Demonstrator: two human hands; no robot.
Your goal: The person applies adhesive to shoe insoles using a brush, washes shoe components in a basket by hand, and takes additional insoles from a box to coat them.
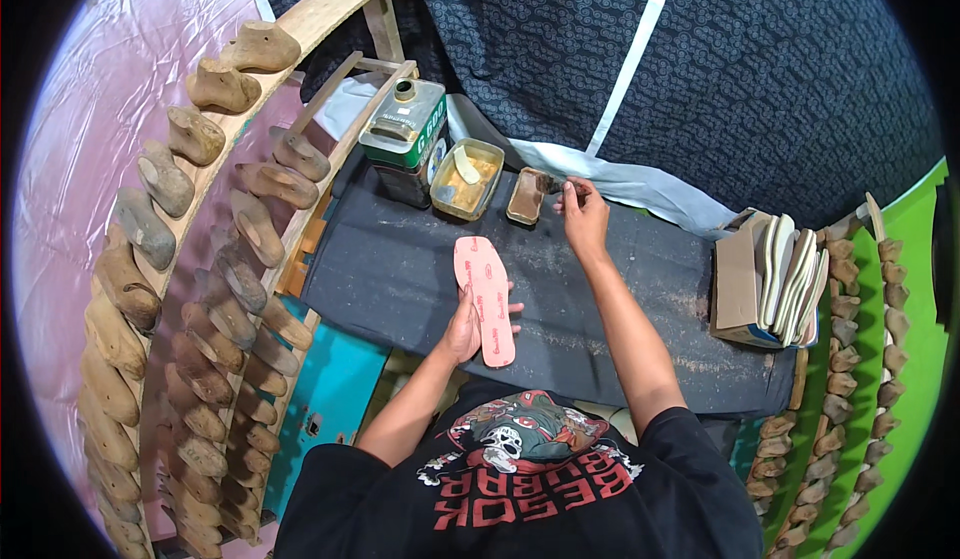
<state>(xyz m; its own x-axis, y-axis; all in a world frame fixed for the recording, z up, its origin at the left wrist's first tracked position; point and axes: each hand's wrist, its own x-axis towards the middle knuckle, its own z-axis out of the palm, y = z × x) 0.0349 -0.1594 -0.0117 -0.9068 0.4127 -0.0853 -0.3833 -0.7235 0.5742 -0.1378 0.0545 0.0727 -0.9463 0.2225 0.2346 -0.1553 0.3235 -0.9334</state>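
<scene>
My left hand [463, 327] is closed round the edge of a pink insole board [484, 294] with red print, its fingers showing past the right side. The board is held over the near edge of the dark-covered table. Farther off, my right hand [584, 209] is raised beside a small rectangular tin [527, 199] with brown contents. Its thumb and forefinger are pinched together near a small dark thing by the tin's right edge, too small to name. Left of the tin sits a yellowish tub [467, 184] with a pale, flat piece lying in it.
A green and dark metal can [405, 139] stands behind the tub. At the table's right end, a cardboard box [740, 289] holds several pale soles [790, 274]. Wooden shoe lasts [165, 179] line racks on the left, with more lasts [845, 329] on the right. Dark patterned cloth hangs behind.
</scene>
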